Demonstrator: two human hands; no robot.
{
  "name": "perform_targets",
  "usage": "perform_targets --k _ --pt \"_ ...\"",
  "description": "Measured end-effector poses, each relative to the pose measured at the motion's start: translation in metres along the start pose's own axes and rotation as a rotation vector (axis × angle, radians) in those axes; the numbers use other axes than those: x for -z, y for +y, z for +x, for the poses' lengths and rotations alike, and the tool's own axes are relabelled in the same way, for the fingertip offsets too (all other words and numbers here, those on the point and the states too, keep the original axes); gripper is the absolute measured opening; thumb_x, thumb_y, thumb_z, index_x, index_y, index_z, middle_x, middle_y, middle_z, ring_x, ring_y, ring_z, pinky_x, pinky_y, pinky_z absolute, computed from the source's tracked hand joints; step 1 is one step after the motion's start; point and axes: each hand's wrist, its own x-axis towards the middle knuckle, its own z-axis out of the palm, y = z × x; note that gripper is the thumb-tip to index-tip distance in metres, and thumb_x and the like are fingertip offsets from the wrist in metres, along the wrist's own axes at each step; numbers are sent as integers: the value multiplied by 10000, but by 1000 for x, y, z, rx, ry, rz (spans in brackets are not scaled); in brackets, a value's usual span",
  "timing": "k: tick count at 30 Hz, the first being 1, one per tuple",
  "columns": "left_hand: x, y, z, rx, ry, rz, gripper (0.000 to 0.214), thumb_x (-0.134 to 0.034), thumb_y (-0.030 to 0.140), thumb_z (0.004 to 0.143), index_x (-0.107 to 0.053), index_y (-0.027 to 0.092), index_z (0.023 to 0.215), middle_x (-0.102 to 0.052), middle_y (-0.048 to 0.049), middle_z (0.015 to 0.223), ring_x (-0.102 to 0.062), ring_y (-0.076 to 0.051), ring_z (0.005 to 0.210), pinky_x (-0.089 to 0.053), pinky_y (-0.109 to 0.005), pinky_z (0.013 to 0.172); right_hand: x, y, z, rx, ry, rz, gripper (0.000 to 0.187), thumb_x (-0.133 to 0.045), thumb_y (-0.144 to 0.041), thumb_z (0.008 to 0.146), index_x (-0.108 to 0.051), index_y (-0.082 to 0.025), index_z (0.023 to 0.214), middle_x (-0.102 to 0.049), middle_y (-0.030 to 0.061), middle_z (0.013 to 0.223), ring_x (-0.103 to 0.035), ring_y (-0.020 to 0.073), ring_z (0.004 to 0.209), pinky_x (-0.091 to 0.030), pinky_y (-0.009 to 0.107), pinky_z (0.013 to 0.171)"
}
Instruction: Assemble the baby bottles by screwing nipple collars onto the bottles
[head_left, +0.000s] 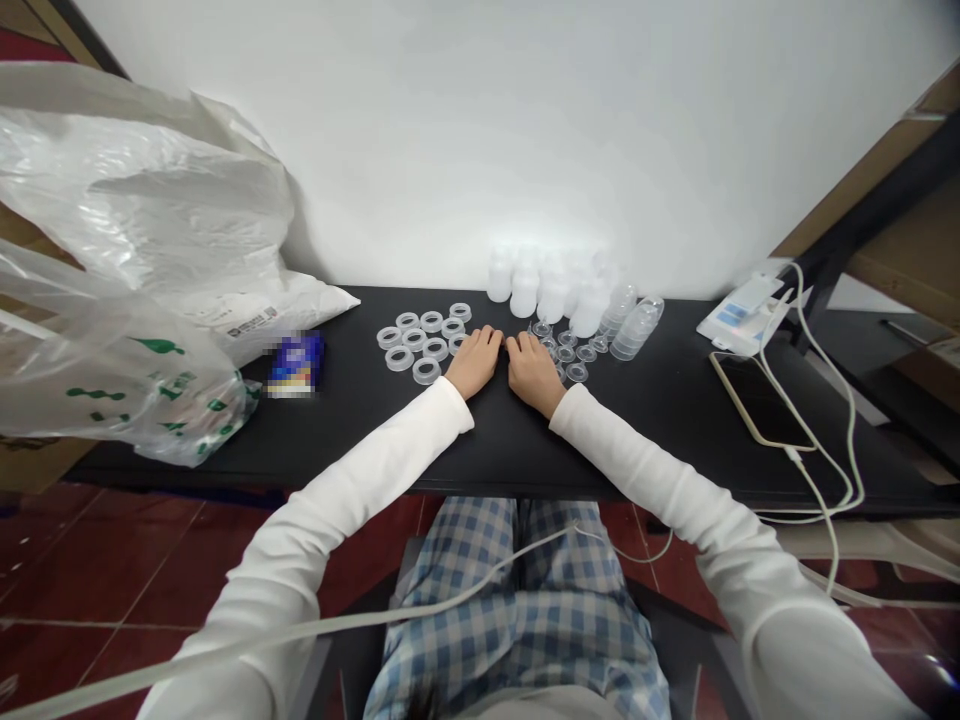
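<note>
My left hand (475,362) rests on the black tabletop (480,445), fingers loosely bent and nothing visible in them. It lies beside several translucent screw rings (427,372) and partly covers the nearest ones. Just to its right, my right hand (534,374) rests palm down in a like pose, also with nothing visible in it. Clear bottle nipples (577,372) lie beside and partly behind that hand. Beyond them stand several white baby bottles (524,296), washed out by glare. Clear dome caps (637,328) are stacked, tilted, to the right of the bottles.
White plastic bags (150,210) bulge over the left end, with a small blue packet (297,362) before them. At right lie a phone (761,400), white cables (851,440) and a white-and-blue pack (746,315). A white wall (480,130) stands behind; a cable crosses my lap.
</note>
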Motion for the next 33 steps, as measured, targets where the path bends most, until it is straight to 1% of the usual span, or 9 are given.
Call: perform_targets --k 6,9,14,17,21,25,28,30,33 --pt "9 2 0 -7 -39 -6 287 -362 99 958 -557 107 1169 -611 -182 1166 -587 -305 1088 -446 -405 913 9 2 -3 72 -13 -53 345 -361 -114 949 -600 -69 1194 -626 223 1122 -536 326 1026 -393 417 848" --pt "16 5 -1 18 -13 -4 279 -384 109 947 -568 107 1156 -614 -171 1168 -586 -304 1103 -443 -402 948 19 0 -6 77 13 -136 304 -375 -151 967 -613 -87 1144 -615 219 1187 -532 315 1045 -370 413 873" --pt "25 10 -4 275 104 64 240 -446 142 915 -584 88 1104 -603 -208 1156 -573 -350 1100 -436 -450 948 38 -4 -8 -83 64 -201 240 -397 -204 982 -617 -118 1024 -631 190 1085 -534 299 1000 -347 399 844" --pt "25 10 -5 345 125 73 238 -463 157 907 -587 79 1096 -602 -229 1151 -570 -372 1101 -433 -481 952 51 -11 -11 -105 77 -203 276 -357 -213 1002 -621 -134 1015 -639 187 1076 -554 298 1002 -344 395 838" --pt "19 9 -4 309 113 29 232 -485 169 901 -594 77 1083 -600 -231 1153 -561 -383 1129 -450 -488 958 65 -19 -17 -175 -55 -155 344 -318 -261 1027 -633 -124 1022 -681 193 953 -614 297 911 -352 383 782" --pt "10 9 -1 78 105 -127 243 -471 131 897 -591 95 1105 -603 -188 1160 -572 -323 1101 -470 -450 984 70 -18 -21 -306 -209 -117 317 -371 -281 1026 -629 -102 1066 -700 181 829 -653 279 792 -363 360 718" --pt "3 9 0 -52 139 -254 337 -440 75 882 -550 87 1200 -574 -185 1240 -563 -284 1153 -460 -422 1048 70 -13 -20 -337 -209 -145 260 -431 -238 1002 -623 -86 1089 -706 220 924 -667 319 881 -388 368 719" --pt "0 9 1 -43 187 -294 363 -465 81 874 -534 89 1231 -542 -195 1300 -527 -292 1234 -433 -434 1098 69 -10 -20 -325 -178 -165 227 -446 -167 976 -628 -79 1080 -690 247 1020 -654 338 959 -403 368 719" --pt "-2 7 0 71 191 -332 361 -520 124 876 -539 99 1235 -539 -200 1303 -517 -318 1249 -420 -475 1108 69 -8 -20 -302 -151 -182 261 -418 -59 940 -633 -77 1087 -662 252 1106 -636 329 1010 -410 341 690"
